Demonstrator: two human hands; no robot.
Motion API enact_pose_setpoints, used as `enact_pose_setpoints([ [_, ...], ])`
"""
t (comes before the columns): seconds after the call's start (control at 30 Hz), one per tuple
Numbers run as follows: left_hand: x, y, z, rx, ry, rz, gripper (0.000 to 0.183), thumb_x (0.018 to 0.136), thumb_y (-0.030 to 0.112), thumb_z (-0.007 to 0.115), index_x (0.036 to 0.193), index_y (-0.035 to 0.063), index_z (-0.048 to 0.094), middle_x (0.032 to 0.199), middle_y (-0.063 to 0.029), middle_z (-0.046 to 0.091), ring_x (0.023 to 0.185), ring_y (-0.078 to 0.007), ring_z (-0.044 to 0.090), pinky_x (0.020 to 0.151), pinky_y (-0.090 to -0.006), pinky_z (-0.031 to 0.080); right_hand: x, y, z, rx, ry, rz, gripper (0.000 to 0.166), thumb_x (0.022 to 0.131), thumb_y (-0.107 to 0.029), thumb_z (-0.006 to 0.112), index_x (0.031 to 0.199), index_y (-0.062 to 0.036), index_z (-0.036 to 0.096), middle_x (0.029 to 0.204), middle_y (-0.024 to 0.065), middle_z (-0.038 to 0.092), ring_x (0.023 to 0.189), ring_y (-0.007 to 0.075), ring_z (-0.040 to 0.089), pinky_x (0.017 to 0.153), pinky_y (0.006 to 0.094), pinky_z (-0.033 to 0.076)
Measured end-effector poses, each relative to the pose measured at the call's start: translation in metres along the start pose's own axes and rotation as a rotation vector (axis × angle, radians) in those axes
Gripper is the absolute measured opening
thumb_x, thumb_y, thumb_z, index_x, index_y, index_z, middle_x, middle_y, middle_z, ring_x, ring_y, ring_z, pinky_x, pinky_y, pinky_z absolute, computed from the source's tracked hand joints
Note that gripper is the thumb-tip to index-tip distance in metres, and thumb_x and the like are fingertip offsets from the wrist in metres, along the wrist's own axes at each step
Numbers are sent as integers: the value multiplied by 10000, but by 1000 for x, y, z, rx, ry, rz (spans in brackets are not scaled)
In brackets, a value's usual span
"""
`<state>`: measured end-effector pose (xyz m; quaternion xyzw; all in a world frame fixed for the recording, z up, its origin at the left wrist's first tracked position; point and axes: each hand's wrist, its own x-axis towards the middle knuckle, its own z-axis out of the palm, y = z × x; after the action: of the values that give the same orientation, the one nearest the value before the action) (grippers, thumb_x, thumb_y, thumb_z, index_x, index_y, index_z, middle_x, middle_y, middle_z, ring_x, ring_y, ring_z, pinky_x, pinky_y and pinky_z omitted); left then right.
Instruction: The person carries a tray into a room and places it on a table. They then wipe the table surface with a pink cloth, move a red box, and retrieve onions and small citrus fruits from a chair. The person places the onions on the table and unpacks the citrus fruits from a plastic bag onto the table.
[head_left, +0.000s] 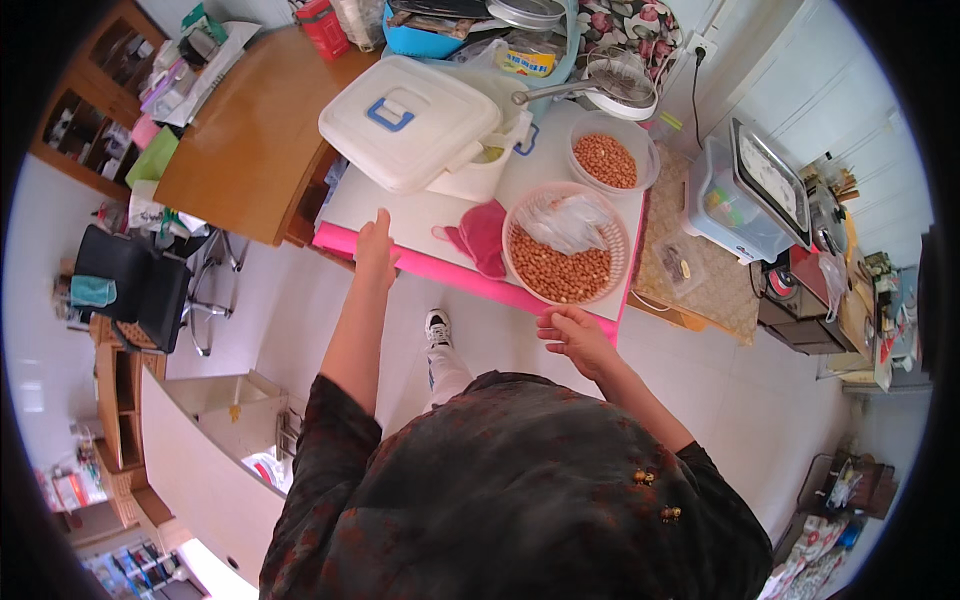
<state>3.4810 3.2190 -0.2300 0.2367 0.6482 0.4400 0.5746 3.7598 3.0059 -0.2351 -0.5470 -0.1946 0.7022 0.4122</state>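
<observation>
My left hand (375, 246) reaches over the near left edge of the white tabletop (367, 202), fingers stretched out and nothing in them. My right hand (571, 335) hangs just in front of a pink plastic basket (621, 259), its fingers loosely bent and holding nothing. Reddish peanuts (559, 276) fill the basket, with a crumpled clear plastic bag (566, 225) lying on top. A magenta cloth piece with a loop (484, 236) rests left of the basket. Behind it, more peanuts (606, 161) sit in a clear round tub (646, 154).
A white lidded container (409, 124) with a blue handle stands at the table's back left. A metal strainer (619, 81) lies by the wall. To the right is a clear storage box (742, 195); to the left, a wooden desk (262, 135) and an office chair (135, 277).
</observation>
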Motion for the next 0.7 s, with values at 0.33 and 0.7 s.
enact_pose_setpoints([
  [0.33, 116, 67, 5, -530, -319, -177, 510, 879, 320, 595, 1285, 57, 433, 1272, -117, 506, 1155, -283, 504, 968, -475, 425, 64, -31, 91, 179, 229, -63, 227, 925, -251, 521, 1090, -95, 521, 1011, 39, 593, 912, 159, 575, 750, 304, 452],
  [0.7, 192, 172, -171, -437, -153, 122, 508, 863, 262, 538, 1294, 24, 415, 1260, -150, 510, 1158, -331, 495, 952, -520, 434, 96, -75, 110, -132, 337, -253, 268, 866, -190, 585, 1079, -32, 546, 957, 42, 605, 872, 102, 557, 760, 246, 450],
])
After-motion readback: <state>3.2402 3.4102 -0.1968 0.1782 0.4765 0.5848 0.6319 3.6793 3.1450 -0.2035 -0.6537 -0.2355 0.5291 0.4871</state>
